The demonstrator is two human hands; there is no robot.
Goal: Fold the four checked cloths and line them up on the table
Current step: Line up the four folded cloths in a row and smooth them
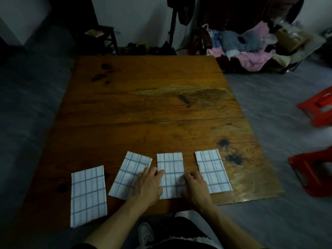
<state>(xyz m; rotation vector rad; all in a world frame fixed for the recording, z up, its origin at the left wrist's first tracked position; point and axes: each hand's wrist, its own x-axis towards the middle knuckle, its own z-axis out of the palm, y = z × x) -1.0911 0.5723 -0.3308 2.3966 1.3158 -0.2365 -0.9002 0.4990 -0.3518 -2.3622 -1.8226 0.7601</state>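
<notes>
Four folded checked cloths lie along the near edge of the wooden bench point(143, 105), all white with thin blue lines. The leftmost cloth point(88, 194) sits nearest, its near end hanging past the bench edge, well apart from the others. The second cloth point(128, 172) lies tilted, its far end leaning right, almost touching its neighbour. The third cloth point(170, 166) lies straight, and the rightmost cloth point(212, 169) sits just beside it with a narrow strip of wood between them.

Both hands are down on the row. The left hand point(150, 184) lies flat across the gap between second and third cloth, fingers spread and pressing, its grip apart, clamped on nothing. The right hand point(195, 187) rests at the right edge of the third cloth, fingers curled onto the fabric; whether that grip pinches the cloth I cannot tell.

Off to the right, two red stools point(316, 110) stand on the grey floor, and a heap of clothes point(248, 49) sits beyond the far right corner.
</notes>
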